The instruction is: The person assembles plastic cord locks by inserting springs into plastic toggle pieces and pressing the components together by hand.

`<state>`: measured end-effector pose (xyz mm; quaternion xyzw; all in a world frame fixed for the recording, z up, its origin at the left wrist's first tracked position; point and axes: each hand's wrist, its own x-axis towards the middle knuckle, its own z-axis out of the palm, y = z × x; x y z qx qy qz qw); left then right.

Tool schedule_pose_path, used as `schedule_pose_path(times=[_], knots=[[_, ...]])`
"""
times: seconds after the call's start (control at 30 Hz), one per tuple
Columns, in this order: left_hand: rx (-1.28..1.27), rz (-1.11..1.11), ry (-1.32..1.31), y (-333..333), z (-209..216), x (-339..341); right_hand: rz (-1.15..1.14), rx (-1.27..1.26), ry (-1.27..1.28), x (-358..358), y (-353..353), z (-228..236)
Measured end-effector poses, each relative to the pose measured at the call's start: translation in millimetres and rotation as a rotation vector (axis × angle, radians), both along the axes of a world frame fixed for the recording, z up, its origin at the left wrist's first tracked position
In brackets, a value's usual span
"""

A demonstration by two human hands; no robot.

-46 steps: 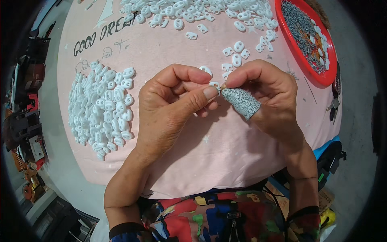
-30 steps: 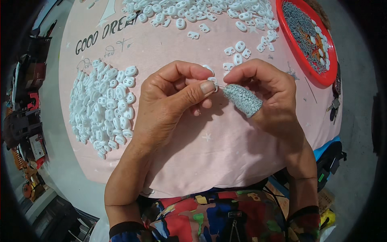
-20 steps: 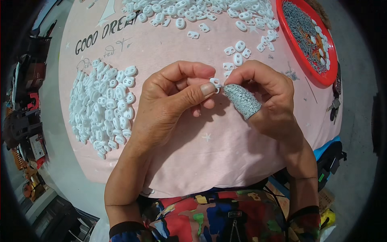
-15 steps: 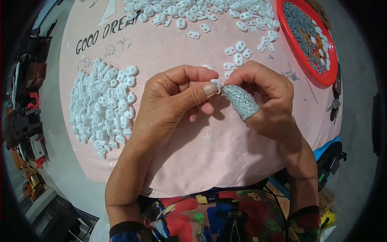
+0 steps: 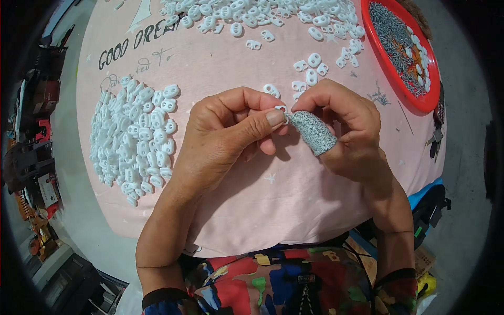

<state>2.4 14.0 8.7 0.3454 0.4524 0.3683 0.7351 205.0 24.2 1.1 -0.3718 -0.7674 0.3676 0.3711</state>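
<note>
Between thumb and forefinger, my left hand [image 5: 223, 131] pinches a small white plastic piece with a hole [image 5: 281, 109]. Right beside it is my right hand [image 5: 352, 126], its thumb wrapped in a grey speckled finger cover [image 5: 315, 134]. The right fingertips are pressed together close to the white piece; whatever they hold is hidden. Just beyond the hands lies a loose white two-holed oval piece [image 5: 271, 90]. More white pieces [image 5: 311, 77] are scattered past my right fingers.
A large heap of white two-holed pieces [image 5: 134, 139] lies at the left, with another heap [image 5: 252, 11] at the far edge. A red tray [image 5: 435, 86] at the far right holds small grey metal screws and white ovals. A thin metal rod [image 5: 406, 116] lies on the pink cloth [image 5: 236, 215].
My left hand has shifted slightly, turning the white piece in its pinch. The loose oval beyond it shows more fully. My right hand has barely moved.
</note>
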Motion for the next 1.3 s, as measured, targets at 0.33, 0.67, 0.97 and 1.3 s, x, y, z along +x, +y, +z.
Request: schedule_pose_path(times=[0.33, 0.67, 0.97, 1.3], knots=[[-0.04, 0.023, -0.097, -4.9, -2.6, 3.2, -0.006, 0.102, 0.029, -3.7, -0.5, -0.6], [-0.001, 0.071, -0.128, -2.7, -6.2, 6.6, -0.038, -0.119, 0.042, 0.5, -2.6, -2.4], [0.001, 0.05, -0.042, -3.5, -3.7, 7.4, -0.056, -0.225, 0.018, 4.8, -0.8, 5.6], [-0.01, 0.075, -0.092, -3.5, -5.5, 5.8, -0.019, -0.113, 0.041, -0.2, 2.0, 2.1]])
